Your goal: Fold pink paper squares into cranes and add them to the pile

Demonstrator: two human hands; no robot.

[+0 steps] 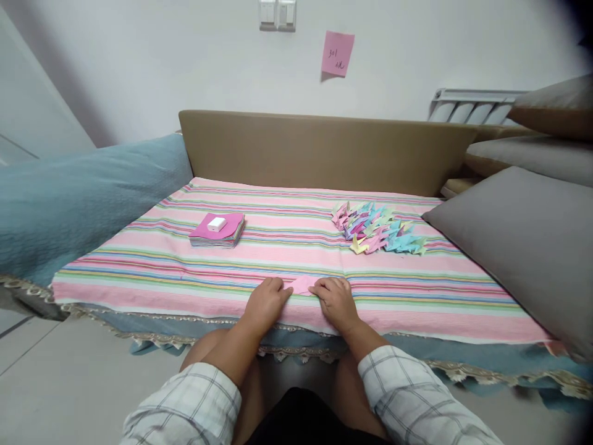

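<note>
A small piece of folded pink paper (303,284) lies on the striped cloth (278,253) near its front edge. My left hand (267,303) grips the paper's left end, fingers curled and thumb pressed toward it. At the right end, my right hand (337,301) pinches the paper between thumb and fingers. Parts of both ends are hidden under the fingers. Beyond my right hand lies a group of folded paper cranes (377,228) in pink, blue, green, purple and yellow. A stack of square coloured paper (217,232) sits beyond my left hand, with a small white block (217,224) on top.
The cloth covers a sofa seat with a brown backrest (315,151). A blue-covered armrest (92,198) bounds the left. Grey cushions (523,235) pile up at the right. A pink note (338,54) and light switches (277,13) are on the wall.
</note>
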